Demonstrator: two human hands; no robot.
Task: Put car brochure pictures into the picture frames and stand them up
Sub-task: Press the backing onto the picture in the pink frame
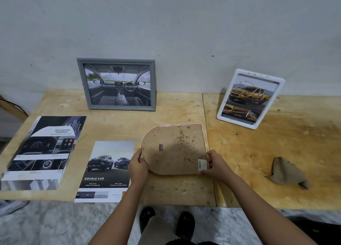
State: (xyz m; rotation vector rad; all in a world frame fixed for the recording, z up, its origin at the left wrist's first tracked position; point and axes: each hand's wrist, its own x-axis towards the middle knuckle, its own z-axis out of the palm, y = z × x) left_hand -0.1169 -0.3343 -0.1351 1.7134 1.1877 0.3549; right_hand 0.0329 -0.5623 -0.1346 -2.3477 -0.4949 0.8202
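Two hands, left hand [137, 164] and right hand [215, 164], grip an arched frame [175, 149] face-down on the stained plywood table [258, 161].

arched frame [175, 149] face-down, two frames [118, 84] upright

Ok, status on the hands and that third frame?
Both hands, left hand and right hand, gripping arched frame, face down on table. Double Cab picture loose beside it. Nothing obstructing.

Both forearms are bare, with no sleeves, watch or rings on the left hand [137, 166] or right hand [215, 164]. Below, black slip-on sandals [185, 224] cover both feet.
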